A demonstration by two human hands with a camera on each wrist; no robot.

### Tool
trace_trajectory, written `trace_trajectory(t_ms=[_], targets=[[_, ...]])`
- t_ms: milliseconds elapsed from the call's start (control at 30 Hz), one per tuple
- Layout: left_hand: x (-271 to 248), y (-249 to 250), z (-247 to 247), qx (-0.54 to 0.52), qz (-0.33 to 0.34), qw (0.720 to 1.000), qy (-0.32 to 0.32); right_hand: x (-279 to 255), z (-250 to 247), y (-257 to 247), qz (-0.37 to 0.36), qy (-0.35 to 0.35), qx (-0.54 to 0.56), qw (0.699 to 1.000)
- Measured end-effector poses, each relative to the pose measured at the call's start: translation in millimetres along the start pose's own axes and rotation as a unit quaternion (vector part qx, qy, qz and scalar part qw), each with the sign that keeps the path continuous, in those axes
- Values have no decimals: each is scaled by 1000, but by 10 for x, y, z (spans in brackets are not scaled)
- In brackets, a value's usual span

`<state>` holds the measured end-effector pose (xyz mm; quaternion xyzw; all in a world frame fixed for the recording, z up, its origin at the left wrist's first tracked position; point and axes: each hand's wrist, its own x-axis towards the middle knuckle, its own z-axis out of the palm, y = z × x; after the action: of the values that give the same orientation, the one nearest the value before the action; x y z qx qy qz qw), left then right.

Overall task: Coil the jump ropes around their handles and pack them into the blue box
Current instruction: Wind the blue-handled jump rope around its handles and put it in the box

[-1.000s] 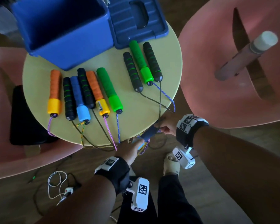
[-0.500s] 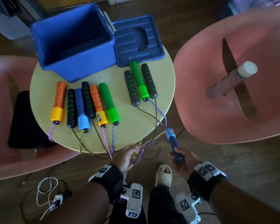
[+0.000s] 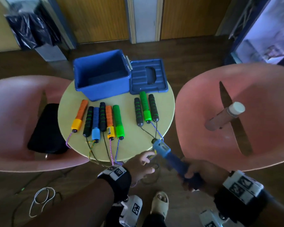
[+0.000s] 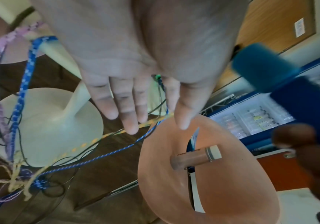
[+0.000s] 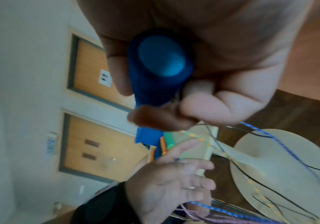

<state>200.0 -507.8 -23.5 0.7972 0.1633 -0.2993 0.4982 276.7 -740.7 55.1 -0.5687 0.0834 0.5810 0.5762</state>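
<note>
Right hand [image 3: 197,175] closed round the dark foam part of a blue handle [image 3: 169,157], fingers and thumb curled about it, pale end pointing up and away toward the desk [image 3: 161,102] edge. Wrist banded in black with a white marker block. Left hand [image 3: 142,165] just beside it, apart from the handle, palm down, fingers [image 4: 128,115] straight and slightly spread, reaching forward among hanging cords. Thumb out to the side. Whether any cord is pinched: cannot tell. Both forearms extended forward below desk level.
</note>
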Motion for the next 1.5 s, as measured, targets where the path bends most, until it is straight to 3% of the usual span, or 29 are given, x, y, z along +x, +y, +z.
trace_trajectory(t_ms=[133, 267, 300, 367, 433, 500, 567, 633, 700, 800, 867, 933, 1067, 1133, 1200, 1300, 1333, 1400, 1467, 1500], targets=[[-29, 180, 32, -22, 12, 999, 21, -280, 153, -344, -95, 7, -127, 987], [19, 285, -7, -48, 17, 970, 236, -354, 349, -601, -201, 84, -318, 923], [10, 348, -26, -48, 29, 964, 262, -336, 389, -627, -231, 100, -348, 903], [-21, 507, -56, -35, 44, 969, 240, -274, 458, -645, -279, 104, -395, 869], [-65, 617, -74, -36, 57, 987, 147, -270, 567, -706, -309, 107, -409, 852], [-72, 597, -42, -45, 56, 995, 63, -285, 664, -795, -322, 96, -306, 891], [-87, 473, 5, -12, 19, 999, 43, -294, 723, -900, -346, 54, -130, 928], [-116, 292, 28, 25, -38, 998, 54, -311, 734, -1013, -361, 17, 55, 931], [-174, 243, -39, 30, -50, 996, 71, -274, 653, -1065, -360, 14, 137, 923], [-288, 432, -258, 18, -2, 991, 134, -45, 481, -924, -311, 105, 49, 943], [-422, 707, -375, -40, 64, 985, 158, 98, 396, -760, -245, 122, -16, 962], [-586, 1017, -451, -101, 154, 970, 158, 209, 367, -610, -193, 91, -25, 977], [-778, 1498, -585, -188, 270, 936, 129, 263, 357, -471, -142, -14, 100, 985], [-746, 1507, -649, -212, 284, 925, 136, 241, 399, -500, -140, -60, 71, 986], [-639, 1390, -696, -220, 273, 917, 190, 191, 474, -585, -163, -69, 20, 984], [-417, 1060, -659, -325, 188, 887, 268, 70, 576, -781, -231, -78, 17, 970], [-348, 940, -617, -313, 169, 891, 283, 30, 608, -853, -256, -91, 43, 962], [-233, 709, -527, -142, 156, 940, 269, -93, 697, -1018, -290, -127, 99, 943], [-224, 644, -406, 1, 173, 974, 146, -241, 792, -1179, -319, -156, 113, 928], [-235, 653, -332, 16, 162, 984, 75, -320, 832, -1254, -333, -169, 109, 921]])
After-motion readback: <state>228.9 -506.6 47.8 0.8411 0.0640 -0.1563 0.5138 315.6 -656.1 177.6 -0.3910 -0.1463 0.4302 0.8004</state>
